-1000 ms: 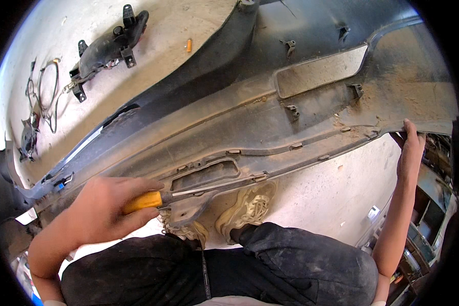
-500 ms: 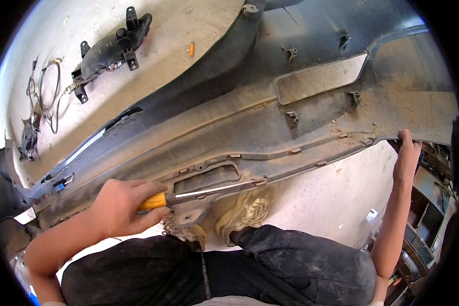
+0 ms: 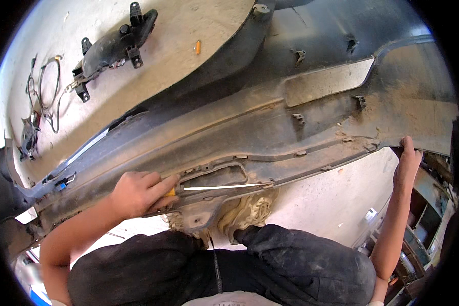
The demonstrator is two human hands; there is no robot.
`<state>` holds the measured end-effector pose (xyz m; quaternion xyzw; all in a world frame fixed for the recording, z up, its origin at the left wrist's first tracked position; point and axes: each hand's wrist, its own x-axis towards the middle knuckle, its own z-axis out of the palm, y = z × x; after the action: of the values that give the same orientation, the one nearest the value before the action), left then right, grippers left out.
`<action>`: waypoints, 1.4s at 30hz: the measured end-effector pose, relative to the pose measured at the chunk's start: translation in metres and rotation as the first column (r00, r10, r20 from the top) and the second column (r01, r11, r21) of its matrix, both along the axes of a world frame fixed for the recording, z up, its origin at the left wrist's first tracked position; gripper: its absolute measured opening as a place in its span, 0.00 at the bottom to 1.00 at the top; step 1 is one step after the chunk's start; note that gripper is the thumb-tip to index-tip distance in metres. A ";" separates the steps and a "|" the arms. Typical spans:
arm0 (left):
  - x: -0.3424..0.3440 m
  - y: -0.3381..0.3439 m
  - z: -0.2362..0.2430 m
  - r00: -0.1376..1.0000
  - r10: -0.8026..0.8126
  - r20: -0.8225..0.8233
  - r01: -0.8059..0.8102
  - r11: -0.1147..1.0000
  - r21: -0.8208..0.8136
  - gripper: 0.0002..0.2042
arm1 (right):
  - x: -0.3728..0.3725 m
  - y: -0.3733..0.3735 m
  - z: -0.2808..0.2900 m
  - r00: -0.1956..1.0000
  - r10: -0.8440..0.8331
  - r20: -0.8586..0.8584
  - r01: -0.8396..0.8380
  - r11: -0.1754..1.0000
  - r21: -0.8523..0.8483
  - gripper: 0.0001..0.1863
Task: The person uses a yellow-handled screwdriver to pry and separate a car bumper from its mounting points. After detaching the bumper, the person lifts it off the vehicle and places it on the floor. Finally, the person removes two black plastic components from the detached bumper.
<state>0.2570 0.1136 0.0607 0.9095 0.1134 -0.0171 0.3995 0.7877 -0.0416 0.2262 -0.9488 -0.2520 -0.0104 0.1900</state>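
Note:
A large dark, dusty car bumper cover lies across the view, with clip tabs and cut-out openings along it. My left hand is closed around the yellow handle of a screwdriver, mostly covered by my fingers. Its long bright shaft points right along the bumper's near edge, below a narrow oval opening. The shaft's tip meets the edge near a small clip slot; whether it is inserted I cannot tell. Over at the right, my right hand grips the near edge of the bumper, thumb on top, other fingers mostly hidden.
Beyond the bumper, a black lamp-like housing with brackets lies on the pale floor, joined to a looped cable. A small orange piece lies nearby. My shoes are close under the near edge. Metal parts crowd the right side.
My left hand has moved forward and slightly right with the screwdriver, its fingers now covering more of the handle. My right hand keeps its hold on the edge. The whole view has shifted slightly.

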 end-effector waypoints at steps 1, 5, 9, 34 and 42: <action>0.001 -0.001 -0.001 1.000 -0.001 0.012 0.001 1.000 0.014 0.23 | -0.005 0.002 -0.002 1.000 -0.009 0.017 0.009 1.000 0.011 0.15; 0.000 -0.008 -0.005 0.997 0.052 0.049 -0.054 0.998 0.029 0.23 | -0.010 0.006 0.009 1.000 -0.012 0.018 0.014 0.994 -0.109 0.12; 0.001 -0.013 -0.002 0.988 0.149 -0.041 -0.154 0.973 -0.170 0.18 | -0.019 0.015 0.009 1.000 0.029 0.004 -0.029 0.999 -0.035 0.10; 0.037 0.048 0.014 0.943 -0.031 -0.332 -0.138 0.870 -0.473 0.22 | -0.014 0.014 0.009 1.000 0.025 -0.004 -0.025 1.000 0.001 0.13; 0.058 0.062 -0.035 0.829 -0.219 -0.514 -0.210 0.731 -0.650 0.28 | -0.008 0.002 0.008 0.998 -0.010 -0.056 0.009 1.000 -0.028 0.14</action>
<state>0.3149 0.1754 0.0254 0.6520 0.2082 -0.3238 0.6532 0.7795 -0.0396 0.2342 -0.9525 -0.2423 0.0188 0.1836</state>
